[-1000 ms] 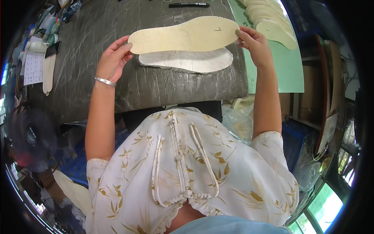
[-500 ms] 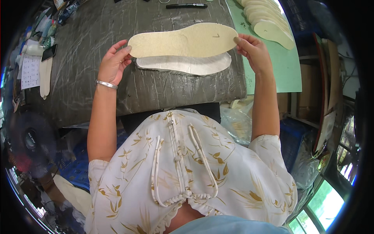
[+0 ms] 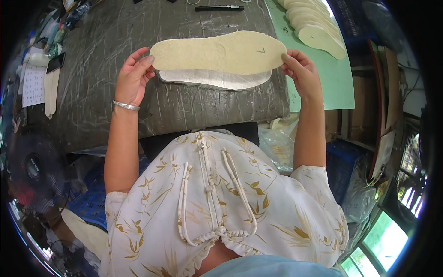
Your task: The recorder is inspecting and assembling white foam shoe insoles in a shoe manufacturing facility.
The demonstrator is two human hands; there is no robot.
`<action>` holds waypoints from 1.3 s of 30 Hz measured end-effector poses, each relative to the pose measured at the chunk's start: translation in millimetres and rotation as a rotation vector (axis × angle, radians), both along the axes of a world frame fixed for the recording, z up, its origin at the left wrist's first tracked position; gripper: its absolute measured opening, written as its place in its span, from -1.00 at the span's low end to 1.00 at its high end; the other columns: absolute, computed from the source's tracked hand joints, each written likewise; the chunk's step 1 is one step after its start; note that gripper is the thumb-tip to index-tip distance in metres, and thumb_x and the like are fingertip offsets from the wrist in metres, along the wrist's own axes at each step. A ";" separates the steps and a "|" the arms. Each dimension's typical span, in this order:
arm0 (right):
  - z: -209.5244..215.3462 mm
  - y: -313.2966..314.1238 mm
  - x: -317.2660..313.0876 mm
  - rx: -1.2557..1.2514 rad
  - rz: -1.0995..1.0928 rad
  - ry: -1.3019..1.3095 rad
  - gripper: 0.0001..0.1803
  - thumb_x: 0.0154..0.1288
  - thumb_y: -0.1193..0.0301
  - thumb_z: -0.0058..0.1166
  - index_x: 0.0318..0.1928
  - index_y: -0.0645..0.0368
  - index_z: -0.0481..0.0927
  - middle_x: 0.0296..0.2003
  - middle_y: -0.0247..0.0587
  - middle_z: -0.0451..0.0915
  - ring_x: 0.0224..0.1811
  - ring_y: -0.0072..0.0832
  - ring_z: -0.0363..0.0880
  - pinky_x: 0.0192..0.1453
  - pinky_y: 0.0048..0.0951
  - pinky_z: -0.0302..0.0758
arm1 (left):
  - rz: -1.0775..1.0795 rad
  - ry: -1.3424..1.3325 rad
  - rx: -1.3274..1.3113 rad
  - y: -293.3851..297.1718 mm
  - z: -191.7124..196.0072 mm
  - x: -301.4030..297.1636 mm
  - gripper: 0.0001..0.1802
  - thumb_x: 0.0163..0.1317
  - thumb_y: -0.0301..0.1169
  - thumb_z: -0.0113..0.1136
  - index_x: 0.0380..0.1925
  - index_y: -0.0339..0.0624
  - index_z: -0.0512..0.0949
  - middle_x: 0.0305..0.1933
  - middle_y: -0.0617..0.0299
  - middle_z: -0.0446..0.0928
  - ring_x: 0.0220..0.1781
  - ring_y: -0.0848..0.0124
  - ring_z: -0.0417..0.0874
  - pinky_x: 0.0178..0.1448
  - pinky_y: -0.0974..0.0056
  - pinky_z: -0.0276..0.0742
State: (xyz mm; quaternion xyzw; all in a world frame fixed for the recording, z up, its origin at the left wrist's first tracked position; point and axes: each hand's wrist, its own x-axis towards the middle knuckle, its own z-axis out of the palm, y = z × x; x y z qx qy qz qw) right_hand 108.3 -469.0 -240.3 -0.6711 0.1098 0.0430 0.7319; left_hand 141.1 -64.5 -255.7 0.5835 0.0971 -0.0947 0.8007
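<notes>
A cream insole [image 3: 203, 53] with a small dark mark near one end stretches sideways between my two hands. My left hand [image 3: 134, 76] pinches its narrower heel end, thumb on top. At the wide toe end, my right hand [image 3: 301, 69] grips the rim between thumb and fingers. Below it on the table lies a silvery-white insole [image 3: 221, 81] with a dark fuzzy edge, partly hidden by the cream one. Whether the two pieces touch cannot be seen.
The table has a dark, wrinkled plastic cover [image 3: 184, 111]. A row of cream insoles [image 3: 318, 39] overlaps on a green board [image 3: 337, 92] at right. A black marker [image 3: 219, 8] lies at the back. A phone [image 3: 56, 63] sits at left, above a fan [image 3: 34, 166].
The cream insole has come slightly nearer to me, and its toe end has shifted right and down with my right hand. Both hands keep their hold.
</notes>
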 end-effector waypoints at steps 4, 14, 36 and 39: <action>-0.7 -3.2 -7.5 0.035 0.002 -0.018 -0.79 0.25 0.39 0.17 -0.17 0.23 0.56 -0.35 -0.39 0.58 -0.38 -0.70 0.52 -0.26 -0.66 0.46 | -0.019 -0.016 -0.039 -0.3 -2.9 -1.1 -0.56 0.16 -0.51 0.26 0.05 -0.26 0.40 -0.31 0.29 0.57 -0.35 0.58 0.56 -0.28 0.50 0.46; 4.1 2.1 -15.5 0.029 -0.028 -0.017 -0.76 0.21 0.39 0.20 -0.18 0.28 0.56 -0.40 -0.37 0.58 -0.41 -0.68 0.51 -0.29 -0.65 0.44 | 0.002 -0.010 -0.051 -1.0 -4.1 -3.2 -0.60 0.15 -0.52 0.27 0.01 -0.26 0.43 -0.36 0.30 0.56 -0.38 0.58 0.53 -0.30 0.50 0.44; 7.2 9.2 -22.2 -0.044 -0.035 -0.001 -0.72 0.17 0.39 0.25 -0.16 0.32 0.62 -0.37 -0.33 0.62 -0.40 -0.68 0.51 -0.26 -0.64 0.45 | -0.017 -0.026 -0.072 6.2 -10.8 -1.0 -0.63 0.14 -0.53 0.27 -0.03 -0.24 0.48 -0.25 0.29 0.57 -0.33 0.57 0.55 -0.26 0.49 0.48; 5.1 8.9 -22.1 -0.053 -0.026 -0.009 -0.74 0.17 0.40 0.24 -0.17 0.28 0.62 -0.37 -0.34 0.62 -0.39 -0.68 0.51 -0.26 -0.64 0.43 | -0.013 -0.029 -0.073 7.8 -13.1 -0.3 -0.64 0.14 -0.55 0.26 -0.03 -0.24 0.48 -0.25 0.30 0.56 -0.33 0.57 0.55 -0.26 0.49 0.48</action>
